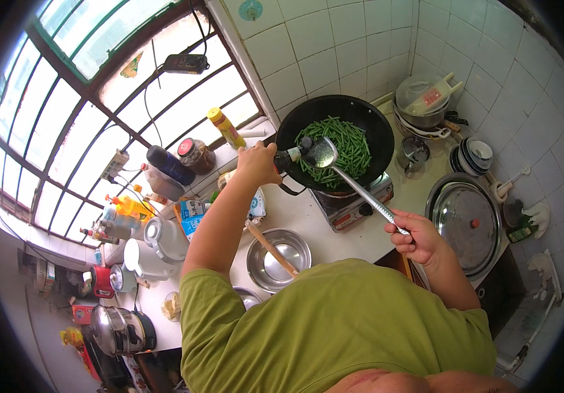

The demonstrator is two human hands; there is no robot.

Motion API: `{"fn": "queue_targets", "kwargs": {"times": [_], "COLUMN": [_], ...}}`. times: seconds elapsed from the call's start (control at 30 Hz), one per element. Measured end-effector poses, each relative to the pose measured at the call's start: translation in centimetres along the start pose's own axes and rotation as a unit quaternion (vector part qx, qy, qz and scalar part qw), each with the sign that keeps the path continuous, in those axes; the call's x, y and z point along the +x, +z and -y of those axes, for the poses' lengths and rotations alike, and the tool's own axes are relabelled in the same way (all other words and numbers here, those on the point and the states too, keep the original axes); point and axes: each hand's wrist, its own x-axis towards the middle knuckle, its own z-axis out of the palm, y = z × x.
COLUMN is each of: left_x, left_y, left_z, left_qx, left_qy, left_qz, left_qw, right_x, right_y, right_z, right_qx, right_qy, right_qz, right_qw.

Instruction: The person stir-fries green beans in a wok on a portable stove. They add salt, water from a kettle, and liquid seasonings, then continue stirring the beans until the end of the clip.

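Note:
My left hand (258,163) grips a dark bottle (285,158) tipped nearly on its side, its neck pointing over the wok. The mouth of the bottle is at the edge of the head of a metal wok spatula (360,189). My right hand (417,237) is closed around the end of the spatula's handle. Cut green beans (348,147) lie in the black wok (286,120), below the spatula head. Under the wok stands a portable gas stove (343,216). Whether liquid is flowing from the bottle I cannot tell.
Left of the wok, a steel bowl (252,267) has a wooden stick (272,248) across it. Jars and bottles, including a yellow-capped container (225,127), line the barred window. On the right are a lidded steel basin (463,223), stacked bowls (473,154) and a metal mug (413,152).

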Motion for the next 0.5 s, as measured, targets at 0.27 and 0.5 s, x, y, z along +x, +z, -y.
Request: {"fn": "queue_targets", "kwargs": {"times": [0.27,0.5], "left_x": [0.36,0.77], "left_y": [0.39,0.52], "left_z": [0.11,0.02], "left_qx": [0.017,0.015], "left_qy": [0.009,0.012], "left_qz": [-0.008,-0.013], "left_qw": [1.000,1.000], "right_x": [0.09,0.03], "right_y": [0.10,0.03], "right_z": [0.03,0.05], "right_qx": [-0.001,0.007], "right_qy": [0.002,0.001], "right_qz": [-0.002,-0.002], "right_qw": [1.000,1.000]}}
